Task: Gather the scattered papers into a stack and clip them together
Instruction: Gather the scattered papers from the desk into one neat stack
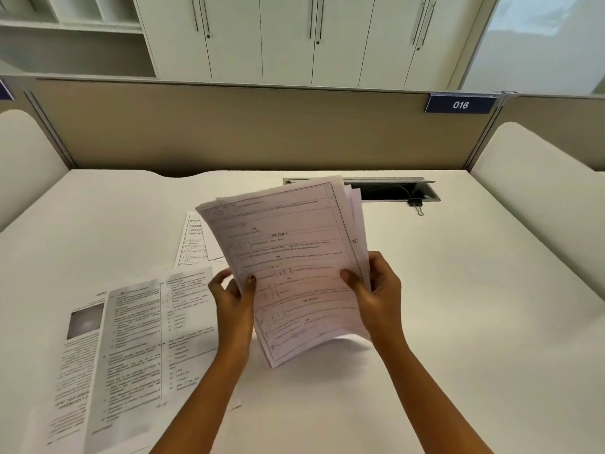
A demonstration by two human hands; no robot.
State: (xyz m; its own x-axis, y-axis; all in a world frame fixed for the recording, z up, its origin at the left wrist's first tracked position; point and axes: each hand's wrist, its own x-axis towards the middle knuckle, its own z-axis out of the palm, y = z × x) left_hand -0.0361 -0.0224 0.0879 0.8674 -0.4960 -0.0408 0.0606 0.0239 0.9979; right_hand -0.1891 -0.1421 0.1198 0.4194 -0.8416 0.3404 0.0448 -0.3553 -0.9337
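I hold a loose stack of printed papers [291,257] above the white desk, tilted and fanned at its top right corner. My left hand [234,296] grips the stack's left edge, thumb on the front sheet. My right hand [376,286] grips the right edge the same way. More printed sheets [131,339] lie flat on the desk at the left, overlapping each other, and another sheet [193,240] lies behind them, partly hidden by the stack. A black binder clip [415,204] rests on the desk at the back right, apart from both hands.
An open cable slot [393,190] with a metal frame sits at the desk's back edge, just behind the clip. A beige partition [229,126] with a blue tag reading 016 stands behind the desk. Rounded white side panels flank the desk left and right.
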